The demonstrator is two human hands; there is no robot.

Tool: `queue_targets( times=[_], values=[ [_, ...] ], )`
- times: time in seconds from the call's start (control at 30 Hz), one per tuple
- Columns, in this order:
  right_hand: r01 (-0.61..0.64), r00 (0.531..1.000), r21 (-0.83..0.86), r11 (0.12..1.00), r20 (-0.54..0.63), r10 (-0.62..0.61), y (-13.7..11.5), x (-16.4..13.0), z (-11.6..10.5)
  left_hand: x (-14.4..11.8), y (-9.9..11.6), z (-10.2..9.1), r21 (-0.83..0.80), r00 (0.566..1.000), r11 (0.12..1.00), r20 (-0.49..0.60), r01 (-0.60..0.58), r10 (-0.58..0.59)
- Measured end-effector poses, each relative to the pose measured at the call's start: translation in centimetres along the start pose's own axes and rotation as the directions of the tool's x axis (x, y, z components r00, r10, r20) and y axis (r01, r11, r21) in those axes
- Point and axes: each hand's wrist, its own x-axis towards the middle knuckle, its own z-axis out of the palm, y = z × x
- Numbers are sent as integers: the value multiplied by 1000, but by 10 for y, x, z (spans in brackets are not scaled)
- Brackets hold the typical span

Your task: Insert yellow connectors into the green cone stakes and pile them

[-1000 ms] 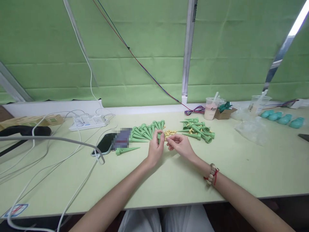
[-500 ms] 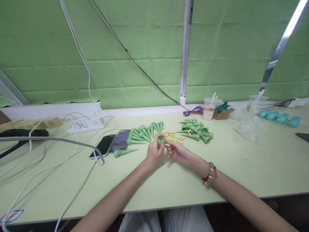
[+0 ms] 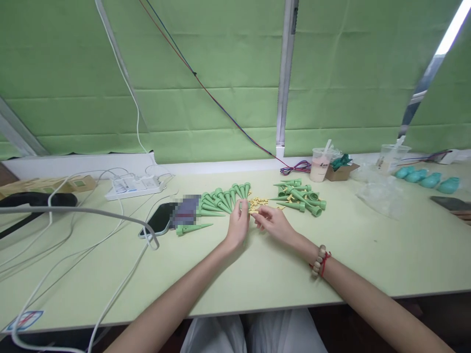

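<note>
My left hand (image 3: 238,224) is closed around a green plastic spike (image 3: 245,206), mostly hidden by the fingers. Close beside it, my right hand (image 3: 274,223) pinches a small yellow plastic piece (image 3: 254,212) against the spike's side. Behind the hands lies a scatter of small yellow pieces (image 3: 260,201). A fanned row of green spikes (image 3: 221,198) rests to the left, and a loose heap of green spikes (image 3: 300,196) sits to the right. One single green spike (image 3: 191,229) lies nearer me on the left.
A phone (image 3: 162,219) lies left of the spikes, near a white power strip (image 3: 136,189) and loose cables. At the back right stand a pink drink cup (image 3: 319,165), a small cardboard box (image 3: 341,172) and a clear plastic bag (image 3: 380,196). Several teal objects (image 3: 430,180) line the far right.
My left hand has turned the spike, so its open rim no longer shows. My right hand has shifted, its fingers more extended over the yellow piece. The view has moved slightly.
</note>
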Motion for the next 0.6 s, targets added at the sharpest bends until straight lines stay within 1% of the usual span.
queue_targets(
  times=[0.03,0.1,0.17,0.23,0.3,0.47,0.53,0.6],
  values=[
    [-22,1000,32,999,14,22,1,0,0,-1,0,0,-7,999,1000,36,15,-15],
    [-113,992,147,983,77,103,2,1,0,-2,-1,-1,0,996,1000,93,16,-16],
    [-241,967,281,929,154,205,2,2,1,-2,-1,-2,43,994,999,107,-22,17],
    [-335,940,372,866,197,279,2,3,2,-1,0,-4,79,993,995,113,-53,44],
    [-365,930,410,836,201,307,0,3,3,-1,0,-5,86,992,995,120,-55,44],
    [-370,929,392,842,168,330,-4,2,3,-2,2,-4,78,992,996,128,-31,21],
    [-384,923,401,831,158,351,-6,2,4,-1,2,-3,55,994,998,107,-3,-2],
    [-393,918,438,809,142,369,-7,2,3,0,2,-2,15,997,998,60,53,-54]
  ],
)
